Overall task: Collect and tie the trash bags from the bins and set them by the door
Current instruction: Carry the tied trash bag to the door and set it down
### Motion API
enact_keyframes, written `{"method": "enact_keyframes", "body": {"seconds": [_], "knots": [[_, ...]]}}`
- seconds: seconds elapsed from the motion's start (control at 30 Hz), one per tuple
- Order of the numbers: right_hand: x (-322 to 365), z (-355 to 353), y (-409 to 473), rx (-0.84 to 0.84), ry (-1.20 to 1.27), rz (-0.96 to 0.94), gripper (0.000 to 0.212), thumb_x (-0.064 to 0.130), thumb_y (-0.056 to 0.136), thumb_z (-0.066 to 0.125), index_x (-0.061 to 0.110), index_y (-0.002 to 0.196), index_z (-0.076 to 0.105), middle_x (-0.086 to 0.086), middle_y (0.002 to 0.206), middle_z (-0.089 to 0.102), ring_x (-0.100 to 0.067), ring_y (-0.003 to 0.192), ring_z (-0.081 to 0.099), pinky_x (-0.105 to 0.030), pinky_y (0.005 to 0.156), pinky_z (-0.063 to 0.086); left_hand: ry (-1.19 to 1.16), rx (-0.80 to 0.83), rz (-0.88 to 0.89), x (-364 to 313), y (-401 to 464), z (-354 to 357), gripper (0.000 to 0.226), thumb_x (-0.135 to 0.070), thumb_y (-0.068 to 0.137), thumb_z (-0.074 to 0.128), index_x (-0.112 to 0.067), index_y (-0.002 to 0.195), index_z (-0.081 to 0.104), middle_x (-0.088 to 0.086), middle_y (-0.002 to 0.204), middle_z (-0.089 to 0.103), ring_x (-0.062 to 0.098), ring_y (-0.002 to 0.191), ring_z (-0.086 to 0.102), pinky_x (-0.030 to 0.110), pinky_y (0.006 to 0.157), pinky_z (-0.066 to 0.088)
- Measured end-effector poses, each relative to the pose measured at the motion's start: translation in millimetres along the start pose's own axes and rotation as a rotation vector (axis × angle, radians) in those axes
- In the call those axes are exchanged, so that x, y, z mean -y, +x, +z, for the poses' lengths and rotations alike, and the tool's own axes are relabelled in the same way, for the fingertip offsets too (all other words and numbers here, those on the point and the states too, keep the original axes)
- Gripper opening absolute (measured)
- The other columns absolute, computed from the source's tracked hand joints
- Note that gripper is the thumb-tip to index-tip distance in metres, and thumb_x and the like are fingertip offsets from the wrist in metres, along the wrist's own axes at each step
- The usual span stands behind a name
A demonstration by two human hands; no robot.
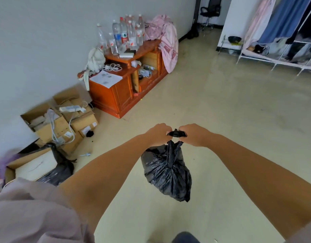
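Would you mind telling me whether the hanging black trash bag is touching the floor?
Apart. The head view shows the black trash bag hanging from both hands, left hand and right hand, with bare floor visible around and below it.

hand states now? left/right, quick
Left hand: closed, gripping the bag top.
Right hand: closed, gripping the bag top too.

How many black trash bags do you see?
2. One black bag hangs from both hands, left and right; another bag sits by the boxes. More may be hidden.
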State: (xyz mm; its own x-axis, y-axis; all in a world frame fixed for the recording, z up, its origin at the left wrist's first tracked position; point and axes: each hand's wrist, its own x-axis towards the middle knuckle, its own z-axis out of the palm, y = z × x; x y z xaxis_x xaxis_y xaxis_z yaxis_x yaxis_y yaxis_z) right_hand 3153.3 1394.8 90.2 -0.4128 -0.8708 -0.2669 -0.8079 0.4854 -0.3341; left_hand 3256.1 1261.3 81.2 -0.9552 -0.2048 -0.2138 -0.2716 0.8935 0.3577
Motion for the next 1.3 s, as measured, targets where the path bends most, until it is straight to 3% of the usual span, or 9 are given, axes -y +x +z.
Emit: {"method": "enact_keyframes", "body": {"seconds": [0.07, 0.23, 0.33, 0.47, 0.63, 0.77, 0.97, 1.13, 1.3], "knots": [[-27, -15, 41, -0.029, 0.061, 0.045, 0.027, 0.016, 0.091, 0.048, 0.020, 0.066, 0.038, 0.002, 0.065, 0.043, -0.015, 0.058, 0.039, -0.027, 0.054, 0.029, -0.019, -0.004, 0.018, 10, 51, -13, 0.038, -0.014, 0.092, 0.045, -0.024, 0.058, 0.033, -0.005, 0.062, 0.038, 0.019, 0.065, 0.042, 0.030, 0.064, 0.032], [-98, -53, 155, -0.049, 0.133, 0.054, 0.019, 0.017, 0.092, 0.047, 0.012, 0.074, 0.043, 0.001, 0.069, 0.043, -0.019, 0.064, 0.040, -0.030, 0.060, 0.031, -0.084, 0.017, -0.021, 45, 187, -37, 0.037, -0.013, 0.093, 0.041, -0.019, 0.059, 0.028, -0.002, 0.060, 0.034, 0.012, 0.054, 0.030, 0.024, 0.054, 0.025], [-146, -88, 225, -0.043, 0.143, 0.035, 0.018, 0.017, 0.092, 0.046, 0.011, 0.076, 0.044, 0.000, 0.071, 0.044, -0.020, 0.066, 0.041, -0.031, 0.061, 0.032, -0.095, 0.017, -0.038, 62, 275, -60, 0.033, -0.016, 0.094, 0.042, -0.019, 0.063, 0.034, -0.003, 0.064, 0.039, 0.017, 0.064, 0.038, 0.027, 0.062, 0.031], [-215, -148, 312, -0.028, 0.111, 0.031, 0.017, 0.018, 0.093, 0.045, 0.009, 0.079, 0.045, -0.006, 0.077, 0.047, -0.022, 0.068, 0.041, -0.033, 0.063, 0.032, -0.123, 0.010, -0.042, 70, 393, -100, 0.014, -0.018, 0.094, 0.044, -0.013, 0.082, 0.048, 0.002, 0.081, 0.050, 0.020, 0.080, 0.045, 0.028, 0.073, 0.035], [-300, -215, 416, -0.024, 0.085, 0.038, 0.026, 0.018, 0.093, 0.046, 0.018, 0.069, 0.037, 0.002, 0.071, 0.041, -0.021, 0.069, 0.041, -0.028, 0.058, 0.029, -0.087, 0.007, 0.000, 78, 538, -141, 0.014, -0.016, 0.095, 0.043, -0.010, 0.083, 0.048, 0.005, 0.085, 0.049, 0.021, 0.080, 0.045, 0.028, 0.073, 0.033], [-373, -261, 510, -0.043, 0.072, 0.056, 0.017, 0.018, 0.094, 0.048, 0.014, 0.078, 0.043, 0.005, 0.072, 0.039, -0.023, 0.075, 0.044, -0.030, 0.066, 0.033, -0.081, 0.002, 0.026, 93, 665, -168, 0.015, -0.013, 0.095, 0.042, -0.008, 0.081, 0.046, 0.008, 0.085, 0.049, 0.021, 0.079, 0.044, 0.029, 0.071, 0.033], [-473, -344, 659, -0.084, 0.098, 0.127, 0.021, 0.017, 0.094, 0.050, 0.017, 0.074, 0.044, 0.007, 0.072, 0.038, -0.023, 0.077, 0.046, -0.031, 0.069, 0.035, -0.078, 0.000, 0.070, 128, 866, -221, 0.018, -0.013, 0.093, 0.045, -0.008, 0.076, 0.045, 0.005, 0.071, 0.044, 0.022, 0.076, 0.044, 0.029, 0.067, 0.031], [-547, -421, 767, -0.112, 0.097, 0.161, 0.011, 0.018, 0.094, 0.050, 0.008, 0.091, 0.054, -0.002, 0.085, 0.045, -0.023, 0.080, 0.046, -0.031, 0.072, 0.037, -0.100, -0.014, 0.108, 144, 1012, -280, 0.017, -0.012, 0.093, 0.046, -0.001, 0.089, 0.059, 0.020, 0.098, 0.061, 0.021, 0.080, 0.046, 0.028, 0.070, 0.032], [-631, -476, 884, -0.085, 0.067, 0.154, 0.011, 0.018, 0.094, 0.050, 0.011, 0.086, 0.048, 0.002, 0.077, 0.040, -0.023, 0.080, 0.045, -0.030, 0.070, 0.035, -0.082, -0.003, 0.111, 165, 1157, -314, 0.014, -0.012, 0.093, 0.046, -0.009, 0.080, 0.050, 0.021, 0.094, 0.060, 0.024, 0.080, 0.047, 0.029, 0.071, 0.032]]}}
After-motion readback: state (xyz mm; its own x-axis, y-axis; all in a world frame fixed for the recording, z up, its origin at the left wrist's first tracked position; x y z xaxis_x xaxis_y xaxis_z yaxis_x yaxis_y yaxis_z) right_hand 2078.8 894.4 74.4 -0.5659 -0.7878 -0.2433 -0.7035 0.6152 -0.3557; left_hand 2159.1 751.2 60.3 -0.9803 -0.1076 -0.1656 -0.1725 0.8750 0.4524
